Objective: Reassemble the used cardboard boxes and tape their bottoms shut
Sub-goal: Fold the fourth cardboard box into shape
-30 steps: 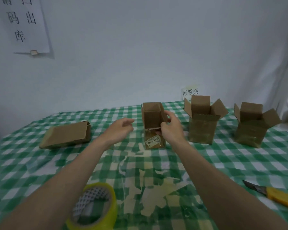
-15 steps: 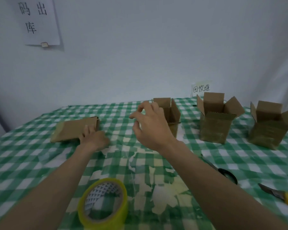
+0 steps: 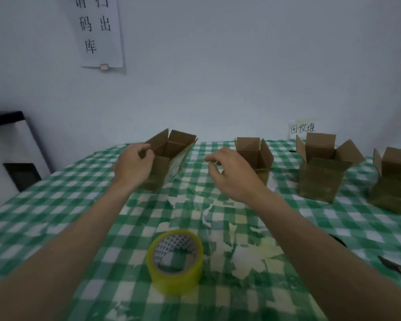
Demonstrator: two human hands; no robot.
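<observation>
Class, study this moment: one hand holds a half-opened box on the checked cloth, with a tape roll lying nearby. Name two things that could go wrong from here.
1. The left hand grips only one flap of the leaning box; it may fold flat again or tip.
2. The tape roll lies under both forearms; reaching in, the free right hand or its arm could knock it away.

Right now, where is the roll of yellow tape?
In the head view the roll of yellow tape lies on the checked tablecloth, low and central between the two forearms, with no hand on it.
</observation>
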